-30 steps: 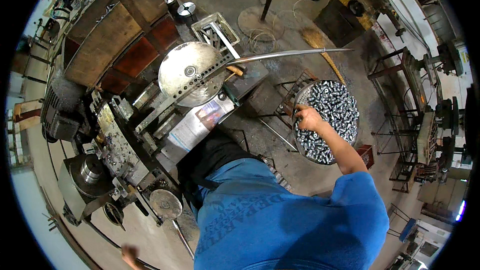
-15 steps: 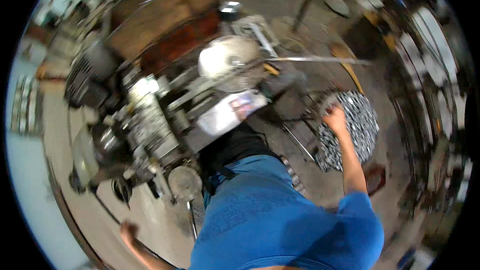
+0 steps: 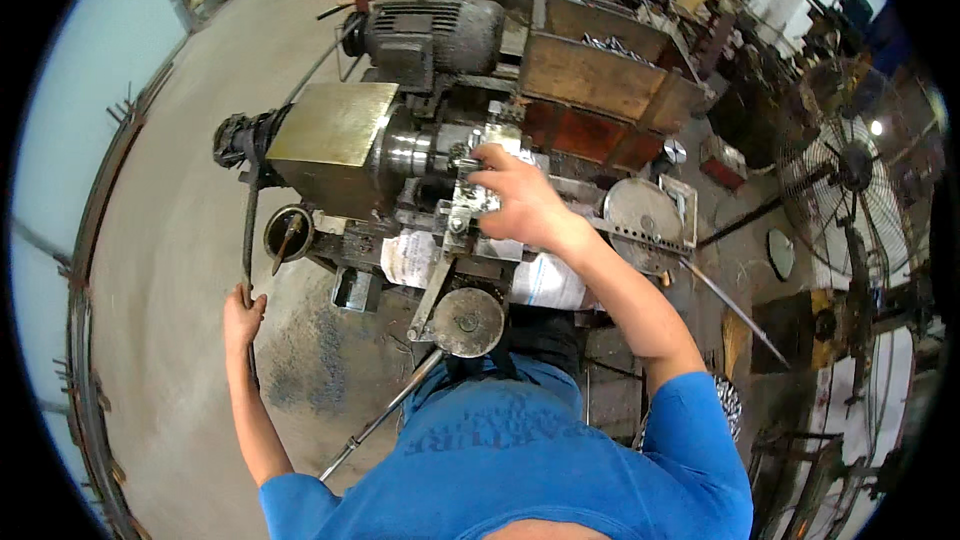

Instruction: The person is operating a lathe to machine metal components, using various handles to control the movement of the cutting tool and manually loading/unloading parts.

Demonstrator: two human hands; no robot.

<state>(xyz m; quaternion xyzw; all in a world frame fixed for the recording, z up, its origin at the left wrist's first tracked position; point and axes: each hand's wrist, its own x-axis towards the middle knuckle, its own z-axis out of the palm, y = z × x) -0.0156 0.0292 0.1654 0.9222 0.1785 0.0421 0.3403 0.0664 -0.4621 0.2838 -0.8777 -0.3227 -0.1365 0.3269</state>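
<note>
My left hand (image 3: 243, 318) is closed round the lower part of a long dark lever (image 3: 249, 250), which hangs from the left end of a lathe-like machine. My right hand (image 3: 520, 202) reaches over the machine's metal tool block (image 3: 487, 202), fingers spread and tips close to the bright round spindle (image 3: 412, 154). Whether the fingertips touch the block I cannot tell, and no part shows between them. Left of the block, the spindle comes out of a housing with a brass-coloured cover (image 3: 335, 123).
Behind the housing sits a dark ribbed motor (image 3: 435, 35). A rusty metal bin (image 3: 600, 70) holding small metal pieces stands at the back. Toward me are a round plate (image 3: 467, 323) and a slanting rod (image 3: 385, 412). A large fan (image 3: 853, 168) is at the right.
My right hand has moved left, from the heap of small metal pieces to the tool block. My left hand has come up and grips the lever. The view has swung left.
</note>
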